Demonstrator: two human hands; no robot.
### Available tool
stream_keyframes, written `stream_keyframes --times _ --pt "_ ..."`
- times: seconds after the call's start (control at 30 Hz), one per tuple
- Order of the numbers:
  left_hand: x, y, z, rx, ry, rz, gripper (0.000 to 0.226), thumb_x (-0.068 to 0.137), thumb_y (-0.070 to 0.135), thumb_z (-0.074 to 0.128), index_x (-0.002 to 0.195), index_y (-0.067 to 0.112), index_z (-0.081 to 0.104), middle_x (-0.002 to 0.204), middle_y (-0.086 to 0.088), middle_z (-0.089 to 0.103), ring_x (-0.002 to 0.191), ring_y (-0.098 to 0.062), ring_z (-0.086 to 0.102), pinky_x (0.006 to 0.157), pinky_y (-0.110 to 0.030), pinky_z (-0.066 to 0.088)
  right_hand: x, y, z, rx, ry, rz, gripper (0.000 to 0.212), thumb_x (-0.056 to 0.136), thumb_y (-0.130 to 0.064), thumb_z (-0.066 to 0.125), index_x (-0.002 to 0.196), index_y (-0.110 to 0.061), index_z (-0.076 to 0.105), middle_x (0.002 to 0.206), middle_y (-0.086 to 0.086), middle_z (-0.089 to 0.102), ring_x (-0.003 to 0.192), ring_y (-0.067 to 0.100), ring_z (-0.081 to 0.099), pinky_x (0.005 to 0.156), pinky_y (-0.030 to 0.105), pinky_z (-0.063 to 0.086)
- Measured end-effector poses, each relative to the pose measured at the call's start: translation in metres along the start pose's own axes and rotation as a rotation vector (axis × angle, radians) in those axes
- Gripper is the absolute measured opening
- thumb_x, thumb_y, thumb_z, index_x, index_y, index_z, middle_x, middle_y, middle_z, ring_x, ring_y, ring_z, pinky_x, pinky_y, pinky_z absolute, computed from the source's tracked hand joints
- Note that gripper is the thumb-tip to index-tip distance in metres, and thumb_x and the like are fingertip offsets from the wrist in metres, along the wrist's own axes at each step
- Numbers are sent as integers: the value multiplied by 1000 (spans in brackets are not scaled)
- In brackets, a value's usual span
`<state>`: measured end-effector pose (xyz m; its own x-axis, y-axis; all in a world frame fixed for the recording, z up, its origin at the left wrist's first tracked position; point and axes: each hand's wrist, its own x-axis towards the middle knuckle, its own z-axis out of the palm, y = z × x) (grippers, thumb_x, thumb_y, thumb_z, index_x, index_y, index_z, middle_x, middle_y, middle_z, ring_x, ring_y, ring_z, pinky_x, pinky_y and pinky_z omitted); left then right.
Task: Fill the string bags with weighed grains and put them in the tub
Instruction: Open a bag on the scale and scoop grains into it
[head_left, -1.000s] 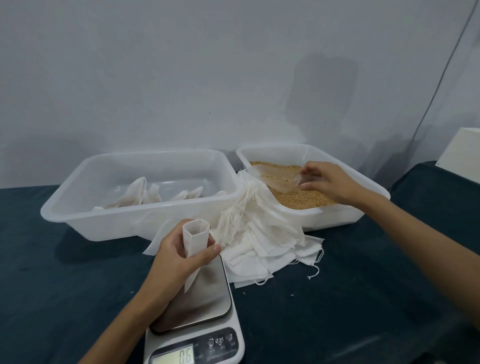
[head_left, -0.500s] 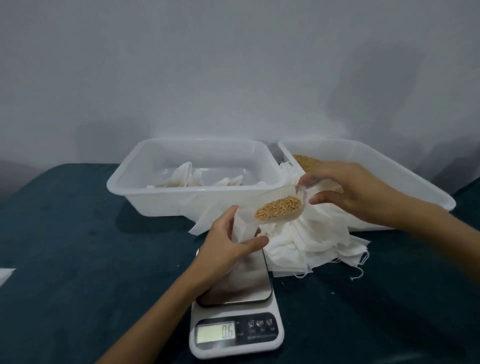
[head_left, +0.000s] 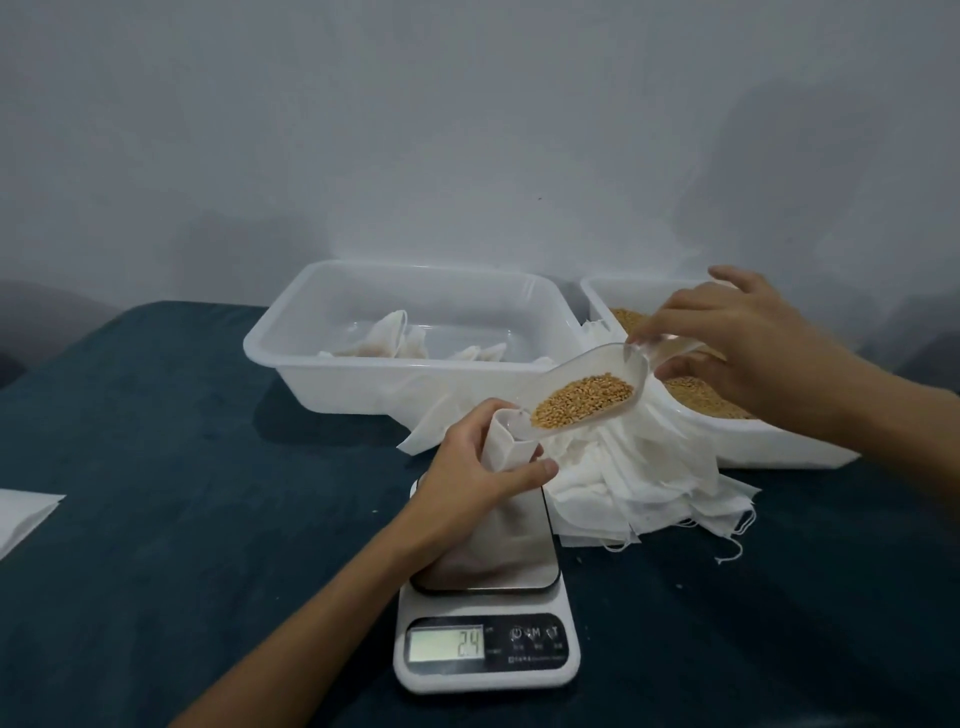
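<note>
left hand (head_left: 480, 470) gripping a small white string bag (head_left: 506, 447) near its open mouth, fingers and thumb curling round it, keeping it upright over the steel plate of a kitchen scale (head_left: 485, 623); lower part of the bag hiding behind the hand and wrist, so cannot tell how it is resting on the plate. right hand (head_left: 737, 338) pinching the handle of a clear plastic scoop (head_left: 587, 387), fingers curling round it, tilting it down toward the left. scoop tip touching or sitting just inside the bag's mouth, cannot tell which. carrying a heap of golden grains (head_left: 582, 397) in the scoop's bowl, lying toward the lower end. showing "24" on the scale's lit display, with small buttons beside it. sitting behind the scale on the dark blue surface (head_left: 182, 519): a white plastic tub (head_left: 415, 384) holding a few white filled bags (head_left: 389, 340) on its floor, and to the right, touching or just beside it, a second white tub (head_left: 779, 441) holding loose grains. lying between the tubs and the scale, spilling over the second tub's front edge: a pile of empty white bags (head_left: 649, 478) with loose strings trailing onto the surface. peeking in at the far left edge: a flat white sheet (head_left: 23, 514), well apart from everything else. standing behind it all: a plain pale wall.
</note>
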<state>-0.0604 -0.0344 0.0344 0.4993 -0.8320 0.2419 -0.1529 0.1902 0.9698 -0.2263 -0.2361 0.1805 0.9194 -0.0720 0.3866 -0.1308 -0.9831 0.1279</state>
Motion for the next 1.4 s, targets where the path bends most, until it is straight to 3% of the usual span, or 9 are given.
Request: stream_keyframes --times 0.17,0.3,0.53,0.73,1.0,1.17,1.4 --pt "-1 3 1 -31 -4 -15 38 85 14 85 118 17 65 109 -5 76 100 -17 72 93 -45 57 1 -4 0 -7 10 -50 29 84 -12 79 111 -21 74 102 -4 69 101 25 65 118 54 25" --pt "-1 4 2 -4 12 -20 38 84 16 85 116 16 64 108 -2 76 100 -18 71 94 -50 57 2 -7 0 -57 16 -83 28 84 -16 79 111 -23 74 102 -3 70 100 26 67 117 54 26" --pt "0 2 3 28 15 -31 37 86 15 86 115 20 63 105 2 77 96 -11 71 91 -38 59 4 -9 -2 -109 30 -108 28 83 -17 80 110 -22 74 103 -3 71 99 26 68 117 57 27" --pt "-2 3 4 23 16 -38 40 84 19 85 117 21 63 108 0 76 100 -15 71 97 -51 58 4 -12 -4 -144 47 -135 27 84 -17 79 110 -21 74 102 -2 71 99 26 67 117 57 27" --pt "-2 1 4 23 31 -15 44 77 28 86 115 28 63 113 7 77 101 -11 73 91 -34 60 4 -15 -3 -200 87 -163 28 82 -15 82 109 -21 75 99 -1 70 94 27 67 116 57 28" --pt "-1 2 4 42 40 0 38 77 28 86 106 42 65 112 11 77 101 -8 73 88 -27 59 6 -16 -3 -213 104 -180 30 80 -13 83 108 -20 75 97 0 70 92 27 68 114 58 29" --pt "-2 2 4 33 52 -28 47 77 26 87 118 27 65 114 6 76 101 -16 74 94 -46 61 6 -17 -3 -235 117 -184 31 80 -12 84 109 -19 75 97 1 70 92 29 67 115 59 29"
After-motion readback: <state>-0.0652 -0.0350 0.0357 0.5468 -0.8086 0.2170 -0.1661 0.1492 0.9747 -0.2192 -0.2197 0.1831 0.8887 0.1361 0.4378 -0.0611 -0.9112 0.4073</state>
